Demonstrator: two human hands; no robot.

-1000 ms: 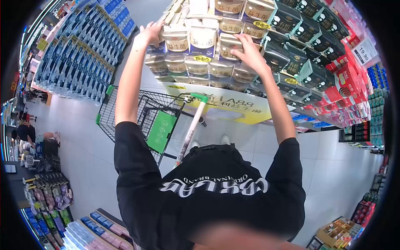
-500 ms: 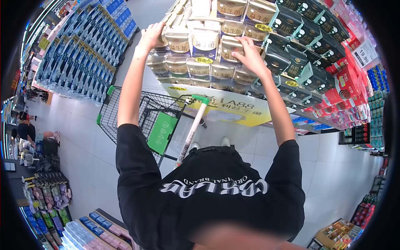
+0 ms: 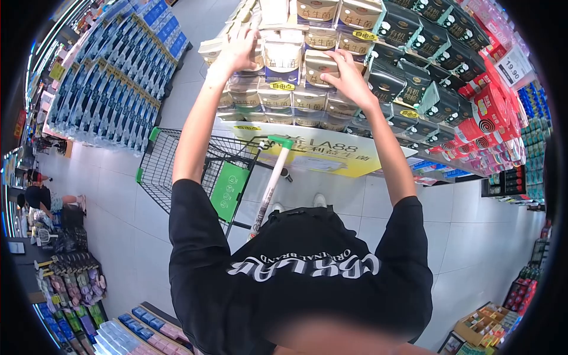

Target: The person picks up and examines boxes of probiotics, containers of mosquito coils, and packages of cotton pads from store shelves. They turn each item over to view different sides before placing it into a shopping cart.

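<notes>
My left hand (image 3: 239, 50) lies with fingers spread over the beige soft packs at the left part of the display; part of a pack is hidden under it. My right hand (image 3: 352, 77) rests at the right side of a beige-and-gold pack (image 3: 316, 70), its thumb on the front and its fingers near the top edge, spread apart. Between the hands stands a white-and-blue pack (image 3: 282, 59) with a yellow tag (image 3: 282, 87) below it. More beige packs (image 3: 277, 102) form the row underneath.
A shopping cart (image 3: 171, 157) with a green panel stands below my left arm. Dark green packs (image 3: 387, 80) and red packs (image 3: 494, 109) continue to the right, with a price sign (image 3: 513, 70). Blue packs (image 3: 112, 83) are stacked at the left. Another person (image 3: 38, 198) is at the far left.
My left hand has moved right and inward from the display's left edge onto the packs. My right hand stays at the same pack. The view has shifted slightly.
</notes>
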